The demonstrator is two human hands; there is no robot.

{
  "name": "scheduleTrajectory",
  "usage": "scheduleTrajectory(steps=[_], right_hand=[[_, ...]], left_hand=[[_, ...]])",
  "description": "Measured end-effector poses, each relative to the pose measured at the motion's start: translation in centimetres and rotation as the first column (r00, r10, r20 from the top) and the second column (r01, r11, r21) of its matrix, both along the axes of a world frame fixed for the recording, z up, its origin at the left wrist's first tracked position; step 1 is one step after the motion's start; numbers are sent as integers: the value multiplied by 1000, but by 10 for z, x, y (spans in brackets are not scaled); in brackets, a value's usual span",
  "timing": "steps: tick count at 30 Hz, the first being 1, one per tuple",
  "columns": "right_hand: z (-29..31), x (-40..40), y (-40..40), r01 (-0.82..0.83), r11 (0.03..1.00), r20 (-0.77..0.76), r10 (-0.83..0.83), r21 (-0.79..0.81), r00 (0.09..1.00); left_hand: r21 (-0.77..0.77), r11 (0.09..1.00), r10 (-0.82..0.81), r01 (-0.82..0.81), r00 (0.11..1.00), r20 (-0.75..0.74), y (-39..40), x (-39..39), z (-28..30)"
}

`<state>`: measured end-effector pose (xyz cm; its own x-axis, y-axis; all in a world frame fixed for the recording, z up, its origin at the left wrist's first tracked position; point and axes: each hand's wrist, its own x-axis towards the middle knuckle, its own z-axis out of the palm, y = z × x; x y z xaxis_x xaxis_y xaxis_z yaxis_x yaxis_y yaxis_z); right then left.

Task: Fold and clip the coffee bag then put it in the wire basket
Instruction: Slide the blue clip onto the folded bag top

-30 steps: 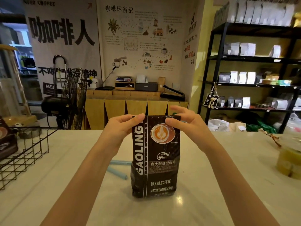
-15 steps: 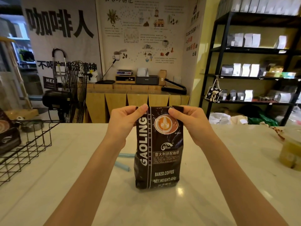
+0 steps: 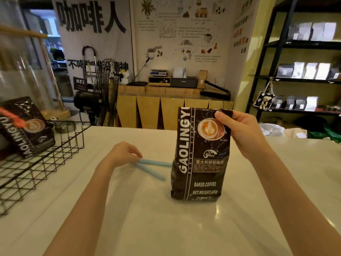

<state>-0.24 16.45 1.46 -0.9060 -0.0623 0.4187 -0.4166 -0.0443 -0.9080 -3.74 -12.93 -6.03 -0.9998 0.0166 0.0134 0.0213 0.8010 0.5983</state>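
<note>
While the white counter (image 3: 166, 228) stretches wide and glossy across the view, everything on it sits in its near half. Over on the left edge stands the black wire basket (image 3: 55, 156), and there's a second dark coffee bag (image 3: 25, 126) leaning tilted inside it, label facing this way, with an orange-red strip across its upper part.

Centre stage, just right of middle, is the coffee bag (image 3: 200, 156) — upright on its base on the counter, well apart from the basket, white GAOLING lettering running up its left side and a latte picture near the top. Its top edge looks flat and folded over, with no clip on it.

Up at the bag's top right corner is the right hand (image 3: 241, 133): the grip is closed in a pinch, thumb on the front face beside the latte picture, fingers wrapped behind, holding the bag upright.

Down to the left, the left hand (image 3: 123, 154) is low over the counter, palm down, fingers curled loosely with their tips right at the hinged end of the light blue clip (image 3: 151, 167). Whether that grip has actually closed on the clip, I can't tell. The clip lies on the counter, its two thin arms spread in a narrow V toward the bag, the upper arm running behind the bag's left edge.
</note>
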Motion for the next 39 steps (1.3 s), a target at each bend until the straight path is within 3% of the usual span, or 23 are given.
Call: scheduleTrajectory(steps=[4,11,13,16,19,22,24,25,27,34,39], right_hand=[[-2,-2,1,3,999,19,-2,-33,1000],[-5,-7,2,19,998,35,-17,-62,999],[-5,-8,3,16,999,33,-14,-51,999],[-6,-8,4,14,999,25,-13,-47,1000],[-6,-8,4,13,999,22,-12,-49,1000],[-6,-7,4,11,999,14,-10,-45,1000],[-6,-7,4,8,999,4,-8,-42,1000],[-6,-8,4,10,999,0,-10,-36,1000],[-7,-8,5,12,1000,-4,-12,-22,1000],[-7,-9,6,-1,1000,-19,1,-12,1000],[-6,-7,5,-13,999,12,13,-32,1000]], left_hand=[[-69,997,-39,45,995,87,-13,-5,-14],[-132,991,-2,4,1000,15,-12,-11,-27],[-40,999,9,-9,1000,11,-7,-13,-22],[246,968,47,-43,999,-14,6,-13,-8],[559,829,106,-37,990,-92,17,-6,15],[829,554,79,81,986,-149,26,8,44],[903,386,3,190,978,-207,33,19,60],[907,350,-32,233,971,-237,37,23,66],[883,366,-74,294,955,-287,47,31,75],[668,660,-67,343,913,-403,79,46,81],[683,630,-62,369,901,-430,97,45,78]])
